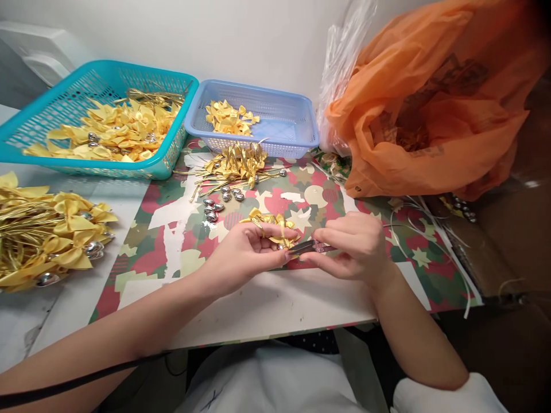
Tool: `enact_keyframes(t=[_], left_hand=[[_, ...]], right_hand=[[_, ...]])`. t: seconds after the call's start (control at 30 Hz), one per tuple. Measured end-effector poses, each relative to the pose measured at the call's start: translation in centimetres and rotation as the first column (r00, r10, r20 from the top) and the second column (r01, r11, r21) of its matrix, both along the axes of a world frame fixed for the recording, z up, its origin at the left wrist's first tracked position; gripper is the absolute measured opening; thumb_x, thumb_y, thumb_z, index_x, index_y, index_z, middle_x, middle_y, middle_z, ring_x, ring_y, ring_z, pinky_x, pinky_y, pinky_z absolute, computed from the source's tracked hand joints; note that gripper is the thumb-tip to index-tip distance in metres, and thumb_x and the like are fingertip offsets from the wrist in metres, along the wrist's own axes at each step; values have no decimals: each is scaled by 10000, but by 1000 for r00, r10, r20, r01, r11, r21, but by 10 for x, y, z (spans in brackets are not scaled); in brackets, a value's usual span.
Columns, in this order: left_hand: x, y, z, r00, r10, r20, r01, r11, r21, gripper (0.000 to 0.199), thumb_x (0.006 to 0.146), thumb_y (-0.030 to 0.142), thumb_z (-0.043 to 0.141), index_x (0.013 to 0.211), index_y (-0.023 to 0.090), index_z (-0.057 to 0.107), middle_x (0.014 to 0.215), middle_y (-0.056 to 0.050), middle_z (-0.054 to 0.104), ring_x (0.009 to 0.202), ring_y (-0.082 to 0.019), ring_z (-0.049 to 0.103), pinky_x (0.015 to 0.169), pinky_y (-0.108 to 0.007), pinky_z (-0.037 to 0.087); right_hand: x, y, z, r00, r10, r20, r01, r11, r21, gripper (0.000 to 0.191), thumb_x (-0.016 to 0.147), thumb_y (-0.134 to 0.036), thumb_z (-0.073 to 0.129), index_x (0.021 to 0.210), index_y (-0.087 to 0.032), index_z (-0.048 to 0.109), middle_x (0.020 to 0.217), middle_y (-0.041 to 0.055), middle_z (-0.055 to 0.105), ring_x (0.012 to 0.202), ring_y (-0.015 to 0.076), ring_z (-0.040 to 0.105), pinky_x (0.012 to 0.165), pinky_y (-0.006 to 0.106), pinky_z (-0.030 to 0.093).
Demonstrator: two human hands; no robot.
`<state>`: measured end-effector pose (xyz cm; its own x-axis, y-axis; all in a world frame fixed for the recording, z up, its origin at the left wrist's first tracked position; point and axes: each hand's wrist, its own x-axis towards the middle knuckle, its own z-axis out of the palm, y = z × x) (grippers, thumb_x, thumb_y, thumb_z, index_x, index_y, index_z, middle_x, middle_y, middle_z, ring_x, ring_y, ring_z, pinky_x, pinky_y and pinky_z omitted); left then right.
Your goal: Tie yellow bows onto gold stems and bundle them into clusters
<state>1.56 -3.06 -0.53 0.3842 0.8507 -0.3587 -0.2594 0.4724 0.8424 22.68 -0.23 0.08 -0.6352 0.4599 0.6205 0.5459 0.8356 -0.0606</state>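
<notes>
My left hand (245, 252) is closed, pinching a yellow ribbon bow (283, 234) with gold cord between thumb and forefinger. Facing it, my right hand (355, 246) grips a slim black tool (303, 248) with a pinkish patterned part; its exact kind is hard to make out. The tool's tip meets the left thumb and fingers at the bow. More yellow ribbon lies just behind my left hand. Beyond it, several silver beads (226, 195) rest on the patterned board, and behind them is a pile of yellow bows with gold cords (239, 166).
A teal basket (172, 146) of yellow bows stands back left, beside a blue basket (288, 129) with more bows. Bundled bows (64, 229) lie at the left. An orange plastic bag (430, 126) takes up the right rear; white strips (447, 246) lie before it.
</notes>
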Motion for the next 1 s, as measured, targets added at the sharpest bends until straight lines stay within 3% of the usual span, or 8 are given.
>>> enact_keyframes(t=[0.2,0.47,0.87,1.0], left_hand=[[-1,1,1,994,-43,-103,38,998,-46,301,647,151,837,941,146,770,759,-26,772,722,-137,719,649,-178,551],[-2,2,4,990,-82,-110,71,993,-99,332,656,83,810,977,143,745,661,14,745,611,-89,681,552,-136,494],[-4,2,1,991,-79,-107,66,991,-114,310,667,177,830,966,159,751,840,-48,786,761,-161,725,675,-219,547],[-5,2,0,987,-86,-138,72,992,-107,360,664,211,835,1007,151,746,810,-54,777,747,-181,722,696,-262,559]], right_hand=[[1,1,-1,999,5,42,-1,996,-93,426,878,-477,603,573,-180,584,457,-43,496,434,74,332,483,260,222],[-1,1,-2,998,-41,43,44,996,-74,431,852,-481,625,553,-174,574,439,-42,484,434,76,321,481,263,212],[0,0,-1,997,-36,62,37,999,-19,437,853,-502,613,564,-177,570,442,-44,467,431,78,316,484,269,200],[-1,0,-1,997,-49,65,49,999,-7,442,871,-505,594,574,-178,579,446,-42,474,431,79,337,490,272,209]])
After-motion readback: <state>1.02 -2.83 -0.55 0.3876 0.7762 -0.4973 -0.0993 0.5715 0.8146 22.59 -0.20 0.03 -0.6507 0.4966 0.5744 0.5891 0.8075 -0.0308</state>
